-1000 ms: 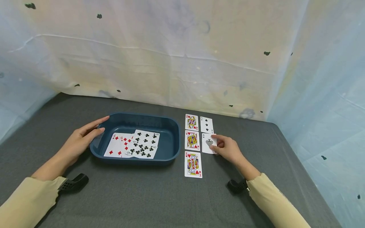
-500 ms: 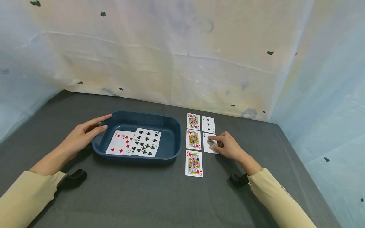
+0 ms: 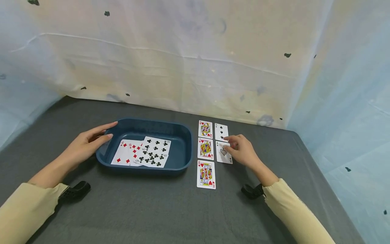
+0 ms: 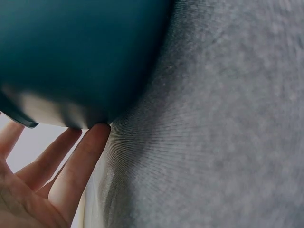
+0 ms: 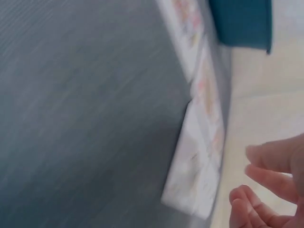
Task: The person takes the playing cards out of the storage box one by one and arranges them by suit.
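Note:
My left hand [image 3: 86, 145] is at the left end of a dark blue tray [image 3: 146, 172], thumb and index fingertip at its rim. In the left wrist view its straight fingers [image 4: 78, 166] touch the tray's outer wall. My right hand [image 3: 242, 149] hovers over the ace of spades [image 3: 224, 157] with thumb and fingers apart and nothing between them. The ace lies face up below the three of spades [image 3: 221, 128]. To the left, a column holds the queen of hearts [image 3: 205, 129], jack of hearts [image 3: 205, 148] and king of hearts [image 3: 206, 174].
Inside the tray, diamond cards [image 3: 122, 157] lie partly under club cards [image 3: 156, 144]. A grey cloth [image 3: 146, 210] covers the table. Pale patterned curtains [image 3: 170, 67] hang behind and at both sides.
My right hand has let go of the ace of spades and moved slightly up and away from it, fingers parting. The left hand and tray keep their places.

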Demonstrator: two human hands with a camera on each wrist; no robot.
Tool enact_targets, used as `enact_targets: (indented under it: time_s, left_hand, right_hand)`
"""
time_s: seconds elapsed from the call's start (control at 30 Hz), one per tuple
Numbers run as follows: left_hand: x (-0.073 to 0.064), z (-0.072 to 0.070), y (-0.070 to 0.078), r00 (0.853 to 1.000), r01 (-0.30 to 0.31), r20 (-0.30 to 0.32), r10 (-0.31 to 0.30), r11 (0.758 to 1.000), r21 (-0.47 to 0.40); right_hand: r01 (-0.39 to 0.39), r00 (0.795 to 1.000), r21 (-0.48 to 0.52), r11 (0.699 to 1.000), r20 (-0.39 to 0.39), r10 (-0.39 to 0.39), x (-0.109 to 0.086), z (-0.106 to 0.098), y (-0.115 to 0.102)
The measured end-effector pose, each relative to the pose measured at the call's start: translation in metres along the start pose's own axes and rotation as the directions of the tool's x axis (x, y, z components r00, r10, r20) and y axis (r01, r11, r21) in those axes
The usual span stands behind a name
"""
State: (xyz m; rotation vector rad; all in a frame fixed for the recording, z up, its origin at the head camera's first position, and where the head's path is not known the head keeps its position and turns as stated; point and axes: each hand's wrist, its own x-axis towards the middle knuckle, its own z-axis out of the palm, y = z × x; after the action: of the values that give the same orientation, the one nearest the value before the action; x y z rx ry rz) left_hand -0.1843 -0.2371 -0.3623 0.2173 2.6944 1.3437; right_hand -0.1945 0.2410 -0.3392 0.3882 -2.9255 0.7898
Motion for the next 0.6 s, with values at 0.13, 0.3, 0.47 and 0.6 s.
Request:
enact_targets:
  time_s: [0.13,0.3,0.47,0.6]
  left_hand:
    - [0.0,0.0,0.0,1.0,0.003,-0.003,-0.003,1.0,-0.006]
    - [-0.001,0.001,0.0,1.0,0.014,-0.002,-0.014,1.0,-0.01]
    - [0.0,0.001,0.0,1.0,0.007,-0.005,-0.007,1.0,-0.023]
    - [0.0,0.001,-0.001,1.0,0.003,-0.005,-0.004,1.0,-0.028]
  right_hand:
    - [0.017,0.999,0.087,0.996,-0.048,-0.013,0.012,0.003,-0.028]
    - [0.046,0.998,0.224,0.973,-0.048,-0.036,0.03,0.012,-0.07]
    - [0.067,0.996,0.307,0.949,0.032,-0.081,0.046,0.027,-0.111]
    - [0.05,0.984,0.315,0.948,0.148,-0.101,0.054,0.04,-0.137]
